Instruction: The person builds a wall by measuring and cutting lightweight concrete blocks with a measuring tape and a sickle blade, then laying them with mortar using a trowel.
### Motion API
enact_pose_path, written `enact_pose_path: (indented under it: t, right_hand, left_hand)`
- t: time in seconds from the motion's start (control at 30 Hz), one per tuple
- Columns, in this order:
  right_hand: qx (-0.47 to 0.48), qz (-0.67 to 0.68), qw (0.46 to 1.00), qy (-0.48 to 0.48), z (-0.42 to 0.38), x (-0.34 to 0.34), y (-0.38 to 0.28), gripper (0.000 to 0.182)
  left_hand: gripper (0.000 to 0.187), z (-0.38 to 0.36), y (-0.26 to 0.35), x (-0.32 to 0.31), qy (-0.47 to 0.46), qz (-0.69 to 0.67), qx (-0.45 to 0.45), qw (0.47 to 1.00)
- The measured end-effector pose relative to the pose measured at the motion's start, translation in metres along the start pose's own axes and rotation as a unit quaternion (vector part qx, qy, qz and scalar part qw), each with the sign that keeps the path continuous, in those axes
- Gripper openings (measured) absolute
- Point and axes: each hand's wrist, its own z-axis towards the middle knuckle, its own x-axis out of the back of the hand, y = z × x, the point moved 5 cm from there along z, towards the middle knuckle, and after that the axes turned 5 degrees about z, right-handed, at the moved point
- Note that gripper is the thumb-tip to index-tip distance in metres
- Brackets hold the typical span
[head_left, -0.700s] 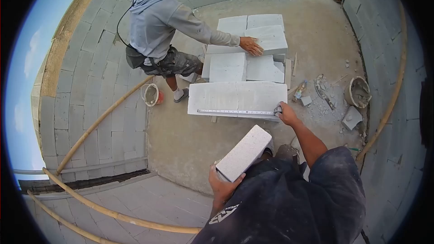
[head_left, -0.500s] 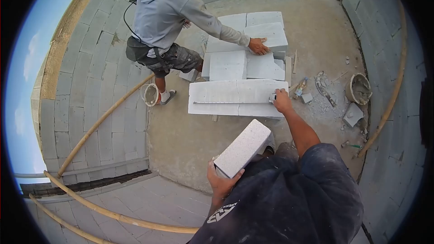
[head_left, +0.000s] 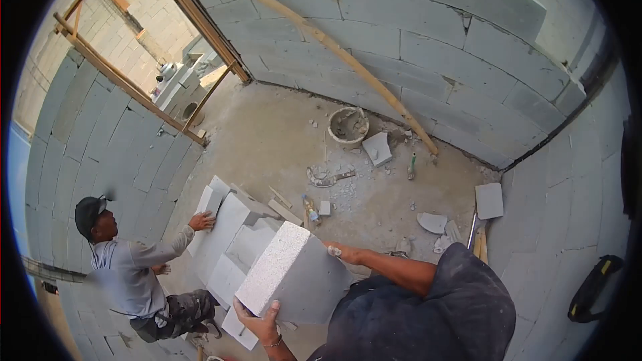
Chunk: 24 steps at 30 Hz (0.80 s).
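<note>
A large pale block (head_left: 311,281) with a rough, speckled narrow face is held up in front of my body. My left hand (head_left: 261,324) grips its lower left end, with the thumb on the near face. At its upper right edge is my right hand (head_left: 341,251), with the fingers bent round the block and partly hidden. Beyond the block lies a stack of white blocks (head_left: 231,227), partly covered by it. A co-worker (head_left: 137,267) in a cap and grey top stands left of the stack, one hand resting on a block there.
A mortar bucket (head_left: 348,126), a broken block piece (head_left: 378,149), a bottle (head_left: 311,208), a curved tool (head_left: 330,178) and rubble lie on the floor. A bamboo pole (head_left: 334,47) leans along the block wall (head_left: 294,40). Another block (head_left: 489,200) stands at the right.
The view has swung to the right. My right hand has left the tape measure on the long blocks and now holds the block with my left hand. The block has been raised and turned.
</note>
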Motion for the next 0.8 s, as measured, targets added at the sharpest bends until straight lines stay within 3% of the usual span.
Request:
enact_pose_path:
  t: [0.03, 0.13, 0.17, 0.23, 0.3, 0.33, 0.37, 0.4, 0.47, 0.5, 0.57, 0.6, 0.67, 0.8]
  right_hand:
    - [0.094, -0.129, 0.986, 0.05, -0.004, 0.022, 0.007, 0.079]
    - [0.125, -0.226, 0.95, 0.175, -0.086, 0.057, -0.149, 0.087]
    - [0.131, -0.233, 0.943, 0.197, -0.106, 0.077, -0.173, 0.087]
    - [0.137, -0.319, 0.869, 0.354, -0.154, 0.118, -0.222, 0.087]
    - [0.157, -0.392, 0.797, 0.431, -0.203, 0.143, -0.274, 0.086]
    - [0.114, -0.411, 0.787, 0.446, -0.223, 0.156, -0.298, 0.092]
    - [0.177, -0.472, 0.716, 0.483, -0.244, 0.163, -0.32, 0.092]
    - [0.128, -0.483, 0.716, 0.488, -0.264, 0.162, -0.354, 0.093]
    - [0.155, -0.568, 0.622, 0.516, -0.294, 0.169, -0.398, 0.088]
    - [0.151, -0.571, 0.615, 0.523, -0.302, 0.173, -0.416, 0.088]
    - [0.108, -0.692, 0.502, 0.507, -0.318, 0.181, -0.456, 0.087]
    - [0.105, -0.703, 0.479, 0.515, -0.326, 0.193, -0.471, 0.087]
    - [0.069, -0.781, 0.397, 0.477, -0.332, 0.218, -0.498, 0.088]
    - [-0.007, -0.793, 0.37, 0.484, -0.367, 0.282, -0.554, 0.087]
  left_hand:
    - [0.085, 0.013, 0.006, -0.017, -0.044, -0.031, -0.007, 0.999]
    - [0.082, 0.05, 0.026, -0.108, -0.159, -0.132, -0.013, 0.978]
    - [0.081, 0.055, 0.031, -0.137, -0.191, -0.18, 0.006, 0.965]
    - [0.079, 0.065, 0.032, -0.204, -0.248, -0.246, 0.011, 0.937]
    - [0.077, 0.061, 0.046, -0.271, -0.327, -0.323, 0.028, 0.887]
    - [0.077, 0.052, 0.058, -0.305, -0.363, -0.355, 0.037, 0.861]
    - [0.076, 0.048, 0.057, -0.336, -0.403, -0.387, 0.049, 0.828]
    - [0.072, 0.043, 0.057, -0.364, -0.435, -0.423, 0.062, 0.793]
    - [0.072, 0.026, 0.075, -0.419, -0.502, -0.429, 0.018, 0.751]
    - [0.072, 0.017, 0.085, -0.442, -0.51, -0.433, 0.02, 0.743]
    - [0.067, -0.011, 0.113, -0.498, -0.546, -0.491, 0.069, 0.675]
    - [0.067, -0.024, 0.124, -0.522, -0.557, -0.505, 0.062, 0.656]
    - [0.061, -0.045, 0.131, -0.577, -0.585, -0.479, 0.17, 0.632]
    - [0.055, -0.042, 0.172, -0.675, -0.624, -0.441, 0.138, 0.63]
